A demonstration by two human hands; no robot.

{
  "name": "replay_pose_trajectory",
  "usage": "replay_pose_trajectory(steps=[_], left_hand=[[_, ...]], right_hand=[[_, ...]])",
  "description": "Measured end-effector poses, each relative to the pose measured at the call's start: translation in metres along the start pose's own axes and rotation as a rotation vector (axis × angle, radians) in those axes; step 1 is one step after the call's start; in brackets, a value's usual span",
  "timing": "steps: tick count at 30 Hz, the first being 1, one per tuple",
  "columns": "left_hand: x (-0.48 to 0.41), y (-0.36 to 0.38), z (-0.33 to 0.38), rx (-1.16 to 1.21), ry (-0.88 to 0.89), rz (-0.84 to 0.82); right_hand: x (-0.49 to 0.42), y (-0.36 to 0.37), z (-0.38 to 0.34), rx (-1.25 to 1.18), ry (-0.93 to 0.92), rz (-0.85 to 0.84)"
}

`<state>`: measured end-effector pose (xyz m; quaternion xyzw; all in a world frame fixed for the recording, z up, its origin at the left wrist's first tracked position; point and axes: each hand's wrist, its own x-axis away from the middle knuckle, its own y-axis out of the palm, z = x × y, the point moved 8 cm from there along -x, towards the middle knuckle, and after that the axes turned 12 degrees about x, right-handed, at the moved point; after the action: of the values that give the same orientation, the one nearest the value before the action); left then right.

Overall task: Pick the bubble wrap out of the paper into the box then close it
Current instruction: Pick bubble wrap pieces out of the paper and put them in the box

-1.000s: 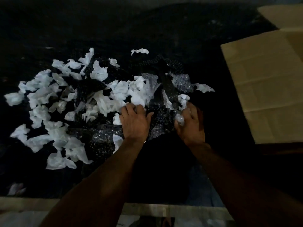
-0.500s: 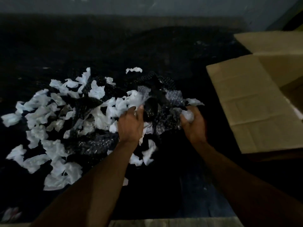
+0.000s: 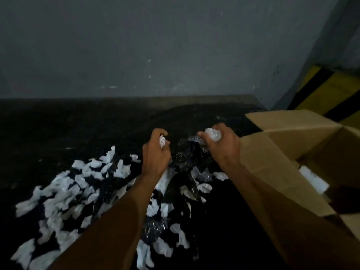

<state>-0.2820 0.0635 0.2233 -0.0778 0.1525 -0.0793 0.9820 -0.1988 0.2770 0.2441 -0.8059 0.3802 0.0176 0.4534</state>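
Nearest, below and behind the fingers, a heap of torn paper scraps point(image 3: 64, 190) is spread over the dark bench point(image 3: 78, 123). They are too many to be counted, several dozen at least. Among them, under the left forearm, at least one loose wrap piece point(image 3: 153, 228) is seen glinting.

Above the heap two hands are raised. The left hand point(image 3: 155, 154) is curled, and a pale wad point(image 3: 162, 142) is pinched in its fingers point(image 3: 158, 131); whether it is paper or wrap cannot be told. The right hand point(image 3: 226, 149) is closed round a bunched end of the bubble wrap point(image 3: 213, 135), whose dark, shiny tail hangs between the two sets of fingers, clear of the scraps.

Just beyond the right fingers one cardboard box point(image 3: 282, 162) stands with its flaps open. One pale item point(image 3: 313, 178) is seen inside, though what it is cannot be told.

The task is judged to be early or midway. One sheet is lifted free but not yet dropped in, more wrap is left in the heap, and the closing of the flaps has not been begun.
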Motion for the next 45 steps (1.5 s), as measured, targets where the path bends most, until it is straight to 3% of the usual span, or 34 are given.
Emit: replay_pose_trajectory(steps=[3,7,9,17,23,34,41,45], left_hand=[[-0.012,0.004,0.026,-0.064,0.009,-0.058],[-0.014,0.036,0.012,-0.238,-0.069,-0.407],[-0.01,0.049,0.004,-0.38,-0.064,-0.484],[-0.021,0.056,0.025,-0.26,0.031,-0.328],[-0.033,0.095,0.071,-0.214,0.117,-0.365],[0.027,0.268,0.156,-0.165,0.196,-0.45],[0.094,0.406,0.162,-0.306,0.138,-0.486],[0.12,0.439,0.144,-0.385,0.065,-0.485]], right_hand=[[-0.012,-0.023,-0.018,0.031,-0.067,0.064],[-0.024,-0.039,-0.027,-0.059,-0.041,0.117],[-0.026,-0.043,-0.03,-0.112,-0.012,0.113],[-0.038,-0.069,-0.018,-0.115,-0.011,0.197],[-0.051,-0.116,0.016,0.024,-0.051,0.272],[-0.07,-0.251,0.168,0.11,-0.035,0.31],[-0.063,-0.298,0.306,0.157,0.017,0.179],[-0.061,-0.291,0.359,0.183,0.04,0.093]])
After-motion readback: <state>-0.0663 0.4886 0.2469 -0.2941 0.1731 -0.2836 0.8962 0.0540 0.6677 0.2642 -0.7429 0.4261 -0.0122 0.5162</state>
